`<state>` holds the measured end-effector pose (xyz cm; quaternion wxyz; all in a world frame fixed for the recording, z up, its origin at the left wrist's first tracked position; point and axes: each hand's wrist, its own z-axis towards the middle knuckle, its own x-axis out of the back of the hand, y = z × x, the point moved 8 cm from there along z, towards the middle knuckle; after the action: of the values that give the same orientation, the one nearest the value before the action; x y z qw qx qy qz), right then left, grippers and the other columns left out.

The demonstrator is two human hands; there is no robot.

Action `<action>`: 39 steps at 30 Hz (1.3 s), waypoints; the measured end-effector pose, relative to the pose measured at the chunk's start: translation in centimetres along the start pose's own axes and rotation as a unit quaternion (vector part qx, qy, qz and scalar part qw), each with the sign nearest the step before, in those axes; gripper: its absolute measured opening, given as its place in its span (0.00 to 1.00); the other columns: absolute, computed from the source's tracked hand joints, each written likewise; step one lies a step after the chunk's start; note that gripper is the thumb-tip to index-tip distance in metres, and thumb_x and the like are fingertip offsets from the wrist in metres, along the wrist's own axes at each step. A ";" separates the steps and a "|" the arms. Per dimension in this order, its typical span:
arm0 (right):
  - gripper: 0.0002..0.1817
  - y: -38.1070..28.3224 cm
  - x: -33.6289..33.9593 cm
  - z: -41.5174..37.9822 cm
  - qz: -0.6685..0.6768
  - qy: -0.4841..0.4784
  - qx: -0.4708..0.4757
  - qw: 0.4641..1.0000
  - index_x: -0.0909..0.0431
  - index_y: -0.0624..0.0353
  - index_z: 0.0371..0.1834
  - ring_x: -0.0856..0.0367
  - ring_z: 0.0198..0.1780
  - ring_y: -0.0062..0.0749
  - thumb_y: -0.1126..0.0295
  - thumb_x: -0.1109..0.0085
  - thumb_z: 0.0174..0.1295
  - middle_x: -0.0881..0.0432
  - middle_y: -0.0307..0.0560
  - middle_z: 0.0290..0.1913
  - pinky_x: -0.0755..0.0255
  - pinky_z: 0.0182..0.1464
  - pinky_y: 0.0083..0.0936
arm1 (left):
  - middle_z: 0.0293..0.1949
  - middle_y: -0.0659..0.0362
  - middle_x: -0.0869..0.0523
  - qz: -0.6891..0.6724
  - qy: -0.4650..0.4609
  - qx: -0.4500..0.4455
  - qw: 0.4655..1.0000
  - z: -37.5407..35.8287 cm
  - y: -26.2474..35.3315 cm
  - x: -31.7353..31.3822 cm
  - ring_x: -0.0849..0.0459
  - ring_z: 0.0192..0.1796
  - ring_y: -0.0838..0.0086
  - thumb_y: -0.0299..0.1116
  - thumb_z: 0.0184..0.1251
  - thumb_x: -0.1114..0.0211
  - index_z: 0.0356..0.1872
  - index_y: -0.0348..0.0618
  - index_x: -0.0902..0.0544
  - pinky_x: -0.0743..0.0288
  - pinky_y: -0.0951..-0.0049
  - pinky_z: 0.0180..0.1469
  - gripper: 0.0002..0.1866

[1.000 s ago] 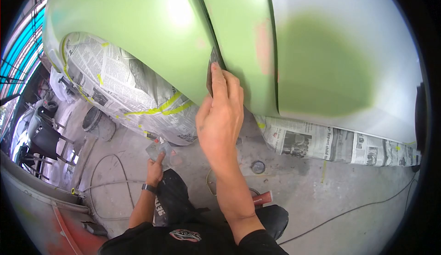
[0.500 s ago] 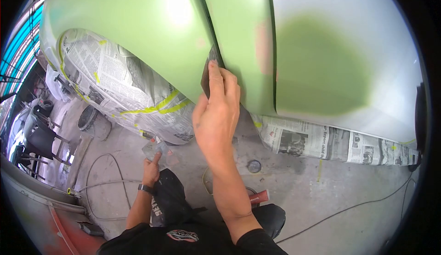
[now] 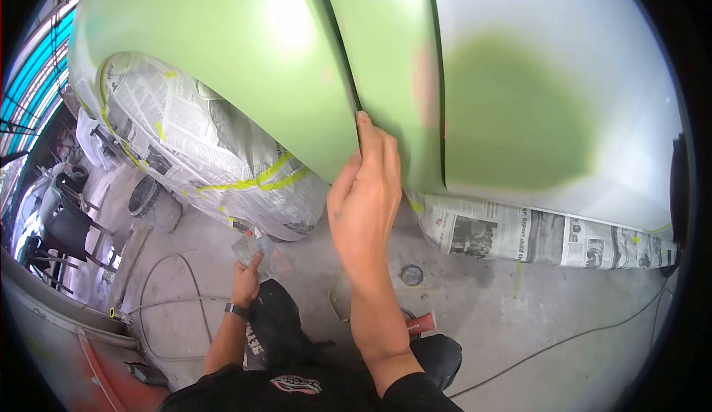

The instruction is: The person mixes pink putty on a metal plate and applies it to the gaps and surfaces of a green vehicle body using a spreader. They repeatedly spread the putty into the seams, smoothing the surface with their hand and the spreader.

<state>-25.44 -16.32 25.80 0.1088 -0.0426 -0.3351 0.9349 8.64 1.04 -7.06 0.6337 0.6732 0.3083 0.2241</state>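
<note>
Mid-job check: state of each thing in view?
Right hand: fingertips at the panel gap, grip unclear
Left hand: holding a greyish plate
Front panel: mostly green
Middle panel: green with a pinkish patch
Pale panel: patched green
Newspaper: held by yellow tape
Bucket: open-topped, on the floor
Hose: looped on the floor

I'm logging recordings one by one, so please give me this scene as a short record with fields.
Right hand: fingertips at the dark gap between green panels; anything held is hidden
Left hand: holding a translucent item
Left wrist: dark band
Masking: newspaper with yellow tape, lower left
Floor: dark bucket, left
</note>
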 end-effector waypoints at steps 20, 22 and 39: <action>0.27 -3.5 -3.0 1.6 -0.115 0.002 0.025 0.993 0.24 0.73 0.66 0.20 0.56 0.60 0.86 0.44 0.60 0.21 0.61 0.60 0.23 0.58 0.47 | 0.51 0.58 0.10 -0.038 -0.008 -0.020 0.999 0.2 0.3 -1.0 0.12 0.48 0.73 0.32 0.78 0.32 0.58 0.34 0.16 0.18 0.67 0.51 0.15; 0.27 -3.7 -2.8 1.9 -0.111 0.000 0.021 0.994 0.24 0.73 0.67 0.20 0.56 0.60 0.86 0.44 0.60 0.21 0.62 0.60 0.23 0.58 0.47 | 0.51 0.57 0.10 -0.047 -0.015 -0.023 0.999 0.3 0.1 -0.8 0.12 0.48 0.73 0.32 0.78 0.32 0.58 0.34 0.16 0.18 0.67 0.51 0.15; 0.28 -3.3 -3.1 3.5 -0.113 -0.008 0.020 0.993 0.25 0.72 0.68 0.20 0.53 0.56 0.84 0.43 0.60 0.21 0.59 0.60 0.23 0.52 0.46 | 0.50 0.57 0.10 -0.055 -0.021 -0.010 0.998 0.8 -0.4 -1.0 0.12 0.48 0.73 0.32 0.77 0.30 0.57 0.35 0.16 0.17 0.67 0.51 0.15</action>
<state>-22.35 -16.70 30.59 0.2118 0.0055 -0.3199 0.9235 8.36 -0.23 -7.47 0.6580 0.6533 0.3294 0.1781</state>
